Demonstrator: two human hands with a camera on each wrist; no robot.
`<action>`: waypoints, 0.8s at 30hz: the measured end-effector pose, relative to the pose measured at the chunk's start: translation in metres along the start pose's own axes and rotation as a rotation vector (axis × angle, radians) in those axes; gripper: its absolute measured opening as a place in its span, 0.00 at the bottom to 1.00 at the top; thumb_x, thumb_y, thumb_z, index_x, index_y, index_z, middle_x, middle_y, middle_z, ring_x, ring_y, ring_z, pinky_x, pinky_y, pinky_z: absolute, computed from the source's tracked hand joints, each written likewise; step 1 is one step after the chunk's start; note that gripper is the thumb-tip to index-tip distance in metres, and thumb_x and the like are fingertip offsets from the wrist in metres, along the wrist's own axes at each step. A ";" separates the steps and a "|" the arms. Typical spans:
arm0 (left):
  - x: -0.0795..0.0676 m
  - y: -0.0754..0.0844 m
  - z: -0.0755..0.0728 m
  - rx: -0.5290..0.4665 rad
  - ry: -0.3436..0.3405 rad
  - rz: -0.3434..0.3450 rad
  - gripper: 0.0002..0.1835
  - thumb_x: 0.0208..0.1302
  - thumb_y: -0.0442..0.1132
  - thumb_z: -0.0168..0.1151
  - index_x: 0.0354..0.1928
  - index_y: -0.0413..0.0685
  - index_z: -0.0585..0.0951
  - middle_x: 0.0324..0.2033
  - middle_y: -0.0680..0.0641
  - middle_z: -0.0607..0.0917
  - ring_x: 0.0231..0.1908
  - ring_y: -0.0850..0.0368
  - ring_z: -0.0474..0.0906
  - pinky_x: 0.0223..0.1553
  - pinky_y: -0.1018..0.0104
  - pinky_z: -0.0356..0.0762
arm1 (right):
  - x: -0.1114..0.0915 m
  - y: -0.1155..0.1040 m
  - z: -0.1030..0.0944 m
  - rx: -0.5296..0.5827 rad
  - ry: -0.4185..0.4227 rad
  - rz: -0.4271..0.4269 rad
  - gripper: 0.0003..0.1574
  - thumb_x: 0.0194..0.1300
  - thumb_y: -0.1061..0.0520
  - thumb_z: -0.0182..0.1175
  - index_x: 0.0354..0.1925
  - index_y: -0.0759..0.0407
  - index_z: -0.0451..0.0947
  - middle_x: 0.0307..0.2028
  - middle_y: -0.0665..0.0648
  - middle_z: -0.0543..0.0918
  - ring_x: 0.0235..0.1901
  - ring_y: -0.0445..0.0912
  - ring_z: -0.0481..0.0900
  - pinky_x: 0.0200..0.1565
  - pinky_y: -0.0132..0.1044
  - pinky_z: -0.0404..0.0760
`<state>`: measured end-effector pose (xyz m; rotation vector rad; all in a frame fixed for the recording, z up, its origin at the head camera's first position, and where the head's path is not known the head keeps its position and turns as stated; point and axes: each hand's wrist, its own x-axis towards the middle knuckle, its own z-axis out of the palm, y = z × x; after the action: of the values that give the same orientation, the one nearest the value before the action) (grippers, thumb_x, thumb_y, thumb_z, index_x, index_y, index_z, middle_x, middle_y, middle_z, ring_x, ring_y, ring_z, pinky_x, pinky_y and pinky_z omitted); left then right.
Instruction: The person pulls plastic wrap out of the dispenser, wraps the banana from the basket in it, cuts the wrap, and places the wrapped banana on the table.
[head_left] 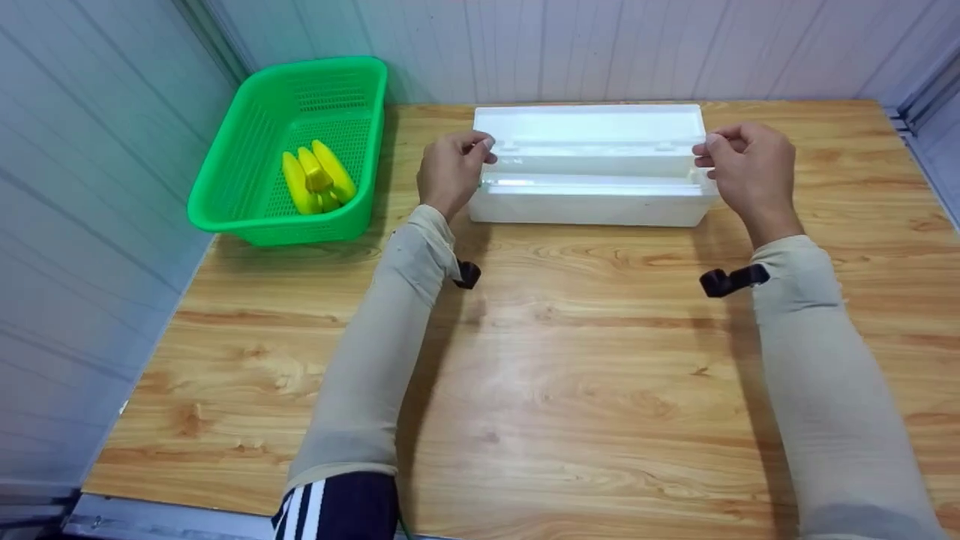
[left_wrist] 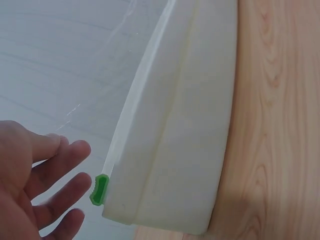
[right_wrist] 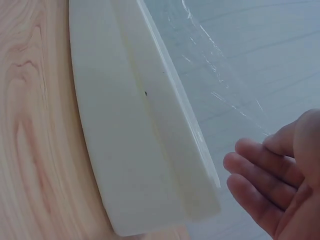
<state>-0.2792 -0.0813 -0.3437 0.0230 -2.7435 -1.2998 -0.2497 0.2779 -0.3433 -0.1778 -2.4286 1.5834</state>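
A long white cling film dispenser box lies at the back of the table, its lid raised toward the wall. At its left end, my left hand pinches an edge of clear cling film between thumb and index finger. Opposite it, my right hand pinches the film's other corner. The film stretches between both hands above the box and shows mostly as glints and creases in the wrist views. A small green slide cutter sits at the box's end, close to my left fingertips.
A green plastic basket stands at the back left, holding yellow bananas. Pale panel walls border the wooden table at the back and left. A black strap piece juts from each sleeve at the wrist.
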 end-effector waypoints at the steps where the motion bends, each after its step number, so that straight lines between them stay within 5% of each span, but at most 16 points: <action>1: 0.002 0.001 0.000 -0.028 -0.007 -0.013 0.13 0.66 0.50 0.53 0.46 0.60 0.84 0.30 0.61 0.84 0.35 0.63 0.76 0.34 0.66 0.69 | 0.001 0.000 0.000 0.005 0.003 0.007 0.16 0.66 0.55 0.54 0.45 0.66 0.77 0.35 0.55 0.85 0.34 0.43 0.83 0.32 0.27 0.79; 8: 0.010 0.005 0.001 -0.224 -0.033 -0.117 0.11 0.65 0.48 0.56 0.44 0.57 0.84 0.33 0.58 0.85 0.37 0.60 0.79 0.40 0.66 0.72 | 0.005 -0.002 0.001 -0.006 0.013 0.042 0.17 0.66 0.54 0.54 0.46 0.65 0.77 0.36 0.55 0.85 0.37 0.43 0.82 0.36 0.29 0.79; 24: 0.016 0.012 -0.003 -0.310 -0.024 -0.109 0.09 0.65 0.44 0.57 0.42 0.53 0.84 0.33 0.53 0.84 0.38 0.58 0.78 0.41 0.69 0.74 | 0.011 -0.011 0.001 -0.068 0.031 0.020 0.15 0.66 0.54 0.53 0.45 0.63 0.78 0.35 0.53 0.85 0.37 0.46 0.81 0.38 0.27 0.77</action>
<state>-0.2945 -0.0772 -0.3310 0.1339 -2.5590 -1.7505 -0.2604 0.2753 -0.3319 -0.2368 -2.4661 1.4961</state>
